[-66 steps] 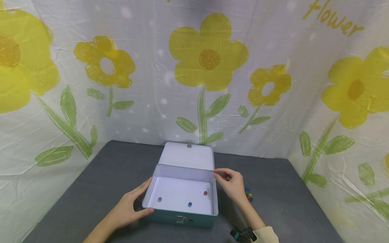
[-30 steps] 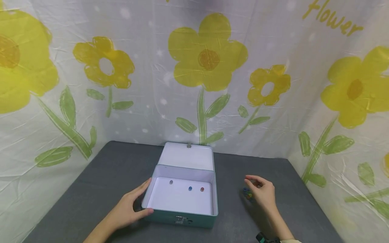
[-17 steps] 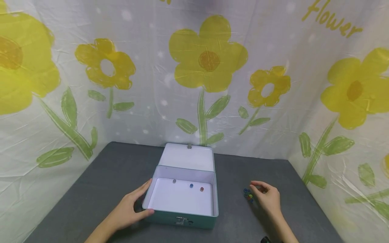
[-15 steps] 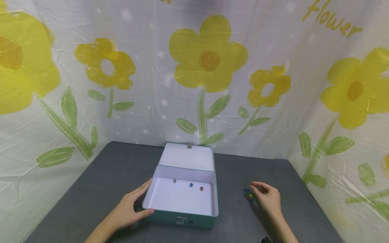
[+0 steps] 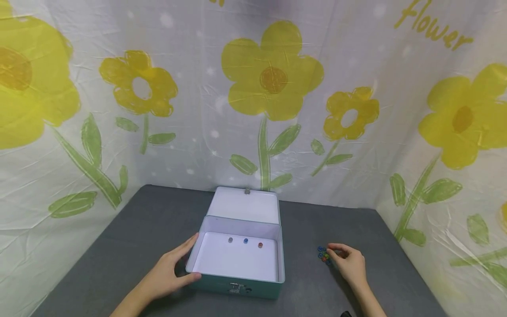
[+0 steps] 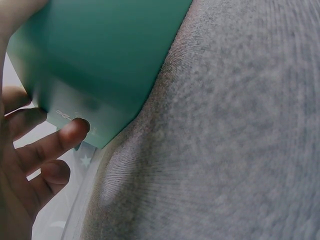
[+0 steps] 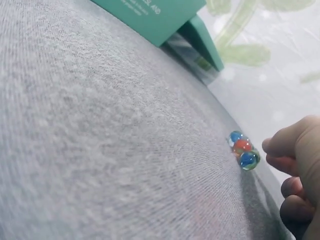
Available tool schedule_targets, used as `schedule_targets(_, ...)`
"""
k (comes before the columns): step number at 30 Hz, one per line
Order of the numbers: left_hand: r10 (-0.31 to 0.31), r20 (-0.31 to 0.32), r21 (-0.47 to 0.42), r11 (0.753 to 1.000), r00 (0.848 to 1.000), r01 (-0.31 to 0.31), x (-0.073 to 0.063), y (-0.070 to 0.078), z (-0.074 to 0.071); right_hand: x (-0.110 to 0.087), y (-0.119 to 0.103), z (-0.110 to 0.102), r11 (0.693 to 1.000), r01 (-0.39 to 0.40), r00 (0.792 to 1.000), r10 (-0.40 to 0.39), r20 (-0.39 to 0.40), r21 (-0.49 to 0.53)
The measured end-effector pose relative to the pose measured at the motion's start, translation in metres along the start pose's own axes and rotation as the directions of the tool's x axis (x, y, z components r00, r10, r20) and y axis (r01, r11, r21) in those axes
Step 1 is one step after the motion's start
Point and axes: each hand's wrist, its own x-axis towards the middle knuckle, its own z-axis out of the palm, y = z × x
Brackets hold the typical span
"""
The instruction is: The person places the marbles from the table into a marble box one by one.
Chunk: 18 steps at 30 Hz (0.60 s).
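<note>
A green tin box (image 5: 233,286) with a white inside stands on the grey table, its lid (image 5: 243,204) laid back. My left hand (image 5: 162,273) holds its left side, thumb at the front corner and fingers along the wall, some fingertips touching it in the left wrist view. Inside lie a clear marble (image 5: 230,240), a blue marble (image 5: 246,241) and a red marble (image 5: 260,245). My right hand (image 5: 350,264) is beside a small cluster of glass marbles (image 5: 321,255), its bent fingers and thumb close to them. No marble shows between its fingertips in the right wrist view (image 7: 250,161).
The grey cloth-covered table (image 5: 301,286) runs back to a white curtain (image 5: 194,88) printed with yellow flowers. A metal latch (image 5: 235,287) sits on the box's front wall.
My right hand has moved from the box's right rim over to the marbles and lowered there. The three marbles in the box have rolled toward its back. The left hand stays put.
</note>
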Motion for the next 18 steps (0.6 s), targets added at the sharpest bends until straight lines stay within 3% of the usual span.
schedule_targets(11,0.005,-0.005,0.006,1.0,1.0,-0.005,0.0001,-0.0012,-0.0007,-0.0011,0.0009,-0.0013,1.0,-0.008,1.0,0.008,0.028,-0.017)
schedule_targets(18,0.007,-0.006,0.012,1.0,1.0,-0.007,-0.0008,-0.0021,0.0008,-0.0035,0.0027,-0.0078,1.0,-0.018,0.996,0.02,0.089,-0.025)
